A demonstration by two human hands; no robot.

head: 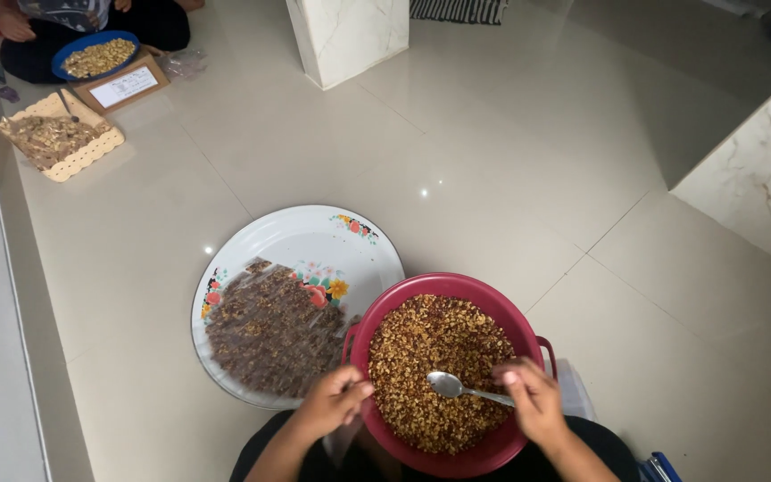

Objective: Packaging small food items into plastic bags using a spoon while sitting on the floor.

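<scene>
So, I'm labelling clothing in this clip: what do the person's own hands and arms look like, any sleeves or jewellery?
Both the left hand and right hand are bare, with no gloves; no rings or watch show. The visible forearms are uncovered, with no sleeves in view.

Right hand (pixel 535 402) holds spoon (pixel 466 388) over nut mix in red basin (pixel 446 286); left hand (pixel 334 402) grips rim. Floral tray (pixel 305 234) adj.

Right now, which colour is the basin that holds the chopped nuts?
The basin is dark red, clearest in the head view.
</scene>
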